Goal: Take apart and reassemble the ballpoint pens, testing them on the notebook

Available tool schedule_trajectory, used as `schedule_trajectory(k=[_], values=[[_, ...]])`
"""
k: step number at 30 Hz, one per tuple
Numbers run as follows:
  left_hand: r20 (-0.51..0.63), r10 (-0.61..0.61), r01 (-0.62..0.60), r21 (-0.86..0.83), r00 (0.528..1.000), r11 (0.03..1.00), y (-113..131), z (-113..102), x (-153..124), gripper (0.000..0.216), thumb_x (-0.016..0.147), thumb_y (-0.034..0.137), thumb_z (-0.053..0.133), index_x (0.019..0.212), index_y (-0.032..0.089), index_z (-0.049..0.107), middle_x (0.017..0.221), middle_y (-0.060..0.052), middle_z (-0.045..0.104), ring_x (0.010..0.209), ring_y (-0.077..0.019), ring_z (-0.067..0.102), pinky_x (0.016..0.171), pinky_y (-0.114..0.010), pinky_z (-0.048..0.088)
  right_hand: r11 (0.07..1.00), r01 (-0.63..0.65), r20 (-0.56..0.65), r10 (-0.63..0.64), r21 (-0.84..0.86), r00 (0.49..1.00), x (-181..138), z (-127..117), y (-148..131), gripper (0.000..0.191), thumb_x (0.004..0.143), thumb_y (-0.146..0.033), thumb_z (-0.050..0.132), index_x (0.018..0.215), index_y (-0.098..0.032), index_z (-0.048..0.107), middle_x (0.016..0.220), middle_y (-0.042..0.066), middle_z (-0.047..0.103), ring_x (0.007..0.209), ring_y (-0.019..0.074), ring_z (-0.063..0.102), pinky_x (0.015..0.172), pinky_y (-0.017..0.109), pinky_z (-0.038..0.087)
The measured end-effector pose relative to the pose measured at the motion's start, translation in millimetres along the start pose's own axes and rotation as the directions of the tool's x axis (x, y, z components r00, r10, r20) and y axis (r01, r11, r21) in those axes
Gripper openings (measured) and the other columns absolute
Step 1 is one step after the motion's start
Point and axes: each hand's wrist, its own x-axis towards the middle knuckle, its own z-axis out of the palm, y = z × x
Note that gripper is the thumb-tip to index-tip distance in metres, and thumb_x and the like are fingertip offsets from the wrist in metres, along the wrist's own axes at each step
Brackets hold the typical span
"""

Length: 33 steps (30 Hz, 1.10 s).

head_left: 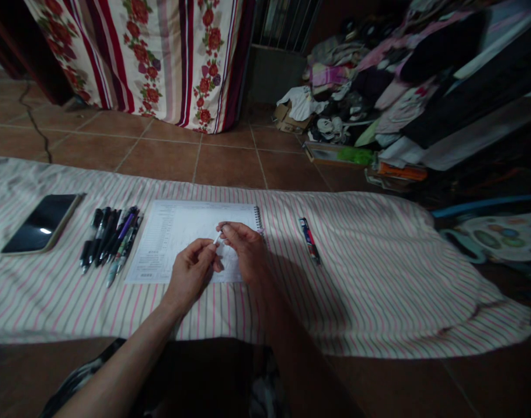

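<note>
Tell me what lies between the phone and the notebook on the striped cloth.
A bunch of pens lies there, between the phone and the notebook, in the head view.

**Room on the cloth to your right; pens and phone crowd your left**

Right of your right hand (246, 249), the striped cloth (379, 290) gives you wide room, with only a lone pen (309, 240) to pass around. Left of your left hand (190, 276), the spiral notebook (182, 241) has a bundle of pens (111, 238) just beside it, then a smartphone (41, 223). Toward you, there is cloth to pass over down to its near edge. Ahead, the tile floor (228, 165) opens beyond the cloth, up to the heaped clothes (348, 87) at far right.
</note>
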Motion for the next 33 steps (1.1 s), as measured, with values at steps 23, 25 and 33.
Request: schedule_trajectory(k=[23,25,33], values=[[0.006,0.022,-0.022,0.023,1.0,1.0,0.3,-0.5,0.7,0.025,0.08,0.04,0.06,0.085,0.015,0.06,0.053,0.002,0.057,0.041,-0.0041,0.041,0.041,-0.016,0.025,1.0,0.001,-0.035,-0.001,-0.004,0.999,1.1,2.4,3.4,0.023,0.069,-0.04,0.066,0.08,-0.02,0.071,0.074,0.001,0.066,0.068,0.0123,0.056,0.067,0.026,0.043],[0.003,0.012,-0.012,0.014,1.0,1.0,0.9,-0.3,0.6,0.026,0.08,0.04,0.061,0.085,0.015,0.06,0.053,0.002,0.057,0.039,-0.0034,0.038,0.039,-0.016,0.024,1.0,0.006,-0.029,-0.007,-0.013,1.0,1.3,2.5,3.7,0.024,0.07,-0.04,0.065,0.082,-0.02,0.071,0.076,0.001,0.067,0.07,0.0128,0.057,0.067,0.026,0.044],[-0.044,-0.015,0.015,-0.018,0.999,1.0,6.7,2.1,-1.5,0.025,0.077,0.039,0.063,0.084,0.016,0.058,0.051,0.004,0.057,0.035,-0.0017,0.032,0.037,-0.015,0.021,0.997,0.049,-0.215,-0.06,-0.058,0.975,11.6,-16.5,-5.4,0.029,0.07,-0.043,0.064,0.086,-0.02,0.069,0.085,0.004,0.071,0.073,0.0134,0.06,0.063,0.025,0.047]])
